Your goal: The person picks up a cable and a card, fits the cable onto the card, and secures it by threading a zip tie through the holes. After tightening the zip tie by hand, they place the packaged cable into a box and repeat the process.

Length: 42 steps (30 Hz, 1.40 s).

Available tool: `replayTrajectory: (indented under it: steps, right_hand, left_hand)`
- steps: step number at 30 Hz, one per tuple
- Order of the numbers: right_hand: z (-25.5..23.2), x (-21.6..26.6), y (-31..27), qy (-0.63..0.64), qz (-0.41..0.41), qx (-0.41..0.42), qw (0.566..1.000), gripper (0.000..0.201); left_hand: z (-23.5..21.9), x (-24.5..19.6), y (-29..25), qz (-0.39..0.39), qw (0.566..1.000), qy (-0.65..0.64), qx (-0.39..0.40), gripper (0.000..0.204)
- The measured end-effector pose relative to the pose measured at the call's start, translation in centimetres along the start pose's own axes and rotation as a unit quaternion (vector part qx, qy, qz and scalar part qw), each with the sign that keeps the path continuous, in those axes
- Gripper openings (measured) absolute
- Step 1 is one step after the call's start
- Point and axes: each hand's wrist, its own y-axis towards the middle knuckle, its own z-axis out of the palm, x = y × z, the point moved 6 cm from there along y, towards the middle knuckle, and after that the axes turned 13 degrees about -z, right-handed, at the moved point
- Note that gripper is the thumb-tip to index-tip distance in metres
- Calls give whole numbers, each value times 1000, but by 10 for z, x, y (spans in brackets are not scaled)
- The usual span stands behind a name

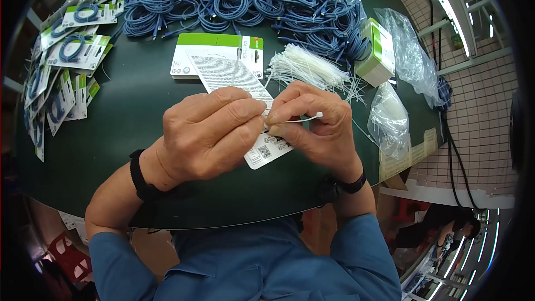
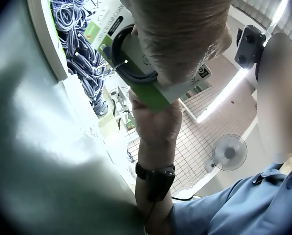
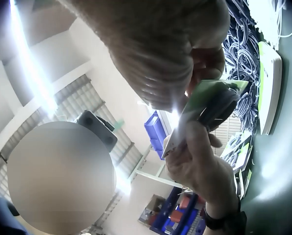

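Both hands meet over a printed packaging card [image 1: 223, 72], its text side up in the head view. My left hand [image 1: 214, 131] grips the card at its left edge, with fingertips close to the right hand's. Between thumb and fingers, my right hand [image 1: 320, 122] pinches a thin white cable tie [image 1: 304, 119] whose head sticks out to the right. On the card's underside, the left wrist view shows a coiled dark cable [image 2: 117, 46] with the tie's white end [image 2: 121, 63] across it. The right wrist view also shows the cable coil [image 3: 219, 108] against the card.
Behind the hands lies a stack of cards [image 1: 184, 47], beside a bundle of white cable ties [image 1: 306, 67]. Many blue coiled cables [image 1: 234, 0] cover the far edge. Finished-looking carded cables [image 1: 72, 50] pile at left. A green-white box [image 1: 382, 50] and plastic bags [image 1: 388, 114] are at right.
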Motion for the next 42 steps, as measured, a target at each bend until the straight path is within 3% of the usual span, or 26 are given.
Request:
replayTrajectory:
  steps: [4, 7, 8, 11, 12, 15, 16, 18, 19, 20, 22, 28, 31, 35, 39, 42]
  right_hand:
    - [-4, 2, -1, 59, 29, -4, 998, 8]
    - [1, 0, -3, 253, 74, -31, 964, 12]
    - [0, 0, -4, 255, 74, -34, 963, 12]
    - [-8, -12, -9, 306, 162, -131, 929, 24]
    - [-8, -14, -10, 308, 159, -131, 929, 24]
    - [-29, -23, -18, 164, 104, -261, 945, 30]
    - [-28, -26, -19, 166, 102, -259, 946, 30]
    - [-29, -11, -15, -23, -44, -209, 977, 29]
    - [-25, 0, -11, -117, -116, -178, 970, 30]
    - [-23, 0, -10, -116, -117, -176, 971, 30]
    - [-2, 15, -5, -225, -225, -87, 944, 36]
    - [27, 15, -2, -322, -237, -11, 917, 38]
    - [36, 13, 0, -342, -262, 15, 902, 40]
    - [44, 14, 0, -354, -245, 42, 902, 38]
    - [40, 12, 0, -372, -255, 15, 892, 38]
    - [32, 17, -4, -368, -265, -15, 891, 37]
  left_hand:
    - [-14, -21, 10, -1, 996, 88, 34, 20]
    - [-14, -23, 12, -27, 996, -29, 82, 18]
    - [-11, -24, 11, -26, 995, -29, 86, 18]
    - [-4, -5, 8, -183, 965, -178, 68, 12]
    - [-5, -5, 9, -181, 965, -176, 69, 12]
    - [-2, 22, 0, -421, 835, -351, 48, 25]
    - [-2, 24, 0, -421, 836, -349, 46, 25]
    - [5, 37, -3, -441, 811, -384, 23, 28]
    - [7, 42, -5, -451, 797, -402, 11, 30]
    - [9, 45, -5, -452, 797, -401, 8, 30]
    - [13, 51, -8, -473, 775, -419, 5, 32]
    - [24, 55, -17, -489, 758, -432, -2, 33]
    - [29, 58, -20, -469, 793, -388, 30, 30]
    - [30, 59, -23, -463, 800, -381, 34, 27]
    - [32, 59, -24, -469, 762, -443, 51, 22]
    - [23, 55, -22, -443, 790, -415, 83, 23]
